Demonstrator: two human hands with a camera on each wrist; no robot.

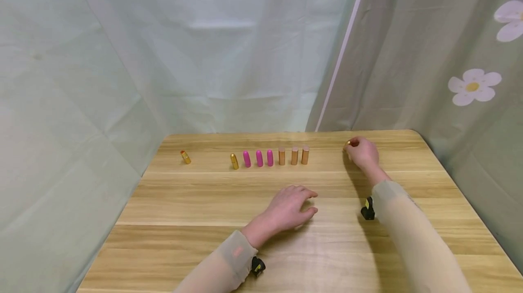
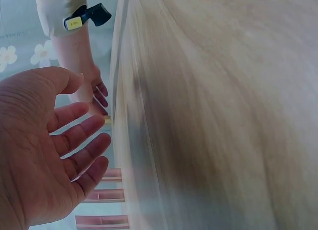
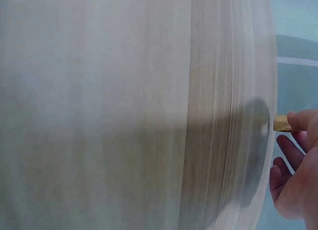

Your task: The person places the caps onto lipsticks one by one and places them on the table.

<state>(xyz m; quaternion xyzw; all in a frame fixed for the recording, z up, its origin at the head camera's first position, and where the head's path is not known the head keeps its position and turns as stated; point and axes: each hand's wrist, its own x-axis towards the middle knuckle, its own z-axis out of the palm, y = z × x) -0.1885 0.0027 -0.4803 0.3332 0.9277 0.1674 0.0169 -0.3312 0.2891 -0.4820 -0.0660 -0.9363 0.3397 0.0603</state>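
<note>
Near the back right of the table, my right hand (image 1: 363, 153) pinches a small gold lipstick tube (image 3: 282, 123) between thumb and finger. The fingers cover much of it in the head view. My left hand (image 1: 289, 209) hovers over the middle of the table, fingers relaxed and apart, holding nothing. Beyond it a row of upright tubes stands: a gold bullet-shaped one (image 1: 234, 161), three pink ones (image 1: 259, 158), and three copper-coloured square-sided ones (image 1: 294, 156). Farther left stands a gold lipstick with a red tip (image 1: 185, 157), uncapped and slightly tilted in view.
The wooden table (image 1: 171, 207) ends at a back edge just behind the row. Pale curtains (image 1: 229, 48) hang close behind and on both sides, with white flowers (image 1: 474, 86) on the right one. A black wrist camera (image 1: 368, 209) sits under the right sleeve.
</note>
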